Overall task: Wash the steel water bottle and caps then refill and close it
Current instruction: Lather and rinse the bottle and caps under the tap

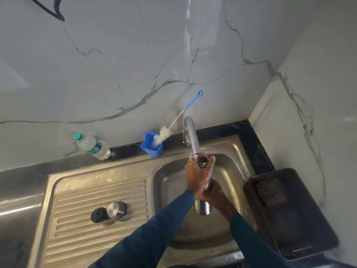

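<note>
— Two hands on the bottle, is that right?

— Yes. The left hand (pixel 199 176) is wrapped around the upper part of the steel water bottle (pixel 203 205), its grip closed just below the open mouth. The right hand (pixel 217 198) closes its grip around the lower body. Both hands look wet.

— Where is the bottle itself?

— Over the sink basin (pixel 173 171), held nearly upright, with its mouth right under the tap spout (pixel 193 136), touching it or nearly so. I cannot tell whether water is running.

— And the caps?

— Both lie on the ribbed drainboard (pixel 87 200), well to the left of the hands: a steel cap (pixel 116 209) and a black inner cap (pixel 99 215), touching each other.

— What else is around?

— At the back of the dark worktop (pixel 29 171), a blue cup (pixel 152 146) stands just left of the tap, with a bottle brush (pixel 173 124) leaning in it, bristles down and blue handle against the marble wall (pixel 116 64). Farther left stands a clear plastic water bottle (pixel 92 147) with a green cap. Right of the basin sits a dark plastic basket (pixel 289 209). Nothing lies between the hands and the caps.
</note>
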`<state>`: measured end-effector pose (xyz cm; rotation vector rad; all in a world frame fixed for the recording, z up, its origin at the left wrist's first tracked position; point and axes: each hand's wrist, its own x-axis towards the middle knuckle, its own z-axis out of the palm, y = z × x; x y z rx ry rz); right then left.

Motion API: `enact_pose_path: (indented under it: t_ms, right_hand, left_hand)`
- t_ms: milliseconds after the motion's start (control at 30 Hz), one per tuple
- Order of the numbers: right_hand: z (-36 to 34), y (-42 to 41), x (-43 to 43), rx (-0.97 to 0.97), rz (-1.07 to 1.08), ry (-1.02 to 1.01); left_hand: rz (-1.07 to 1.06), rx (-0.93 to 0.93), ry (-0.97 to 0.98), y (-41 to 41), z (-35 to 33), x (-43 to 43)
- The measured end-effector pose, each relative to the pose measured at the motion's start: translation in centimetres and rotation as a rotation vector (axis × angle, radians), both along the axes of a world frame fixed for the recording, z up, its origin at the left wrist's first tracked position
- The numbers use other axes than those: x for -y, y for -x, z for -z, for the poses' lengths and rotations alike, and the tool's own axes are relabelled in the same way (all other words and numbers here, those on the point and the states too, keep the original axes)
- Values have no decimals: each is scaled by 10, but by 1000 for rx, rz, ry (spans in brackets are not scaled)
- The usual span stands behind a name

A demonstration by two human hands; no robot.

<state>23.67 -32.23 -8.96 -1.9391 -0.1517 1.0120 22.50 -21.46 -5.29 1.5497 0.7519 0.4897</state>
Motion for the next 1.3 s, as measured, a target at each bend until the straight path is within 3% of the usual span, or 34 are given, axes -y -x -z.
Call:
enact_pose_path:
  t_ms: [200,267,433,600,733,800,1067,1300]
  right_hand:
    - [-2,0,-6,163,-82,6]
    - [-5,-1,-4,159,-101,-34]
    - [-23,-3,5,-148,-14,-346]
    - [-21,0,5,-370,50,-378]
    - [-26,4,11,-710,116,-529]
    - [-27,4,16,-786,182,-512]
    - [-22,-5,13,-877,391,-478]
    - [-24,-4,10,-753,236,-532]
  left_hand:
    - [-68,-26,43,1,-1,-17]
    - [22,-34,113,-3,3,-29]
    - [226,-159,194,-11,36,-45]
    - [352,-233,154,-11,46,-43]
    - [382,-338,189,-3,53,-48]
    - [380,-345,222,1,59,-50]
    - [360,-315,168,4,53,-51]
    - [487,-369,146,-2,31,-46]
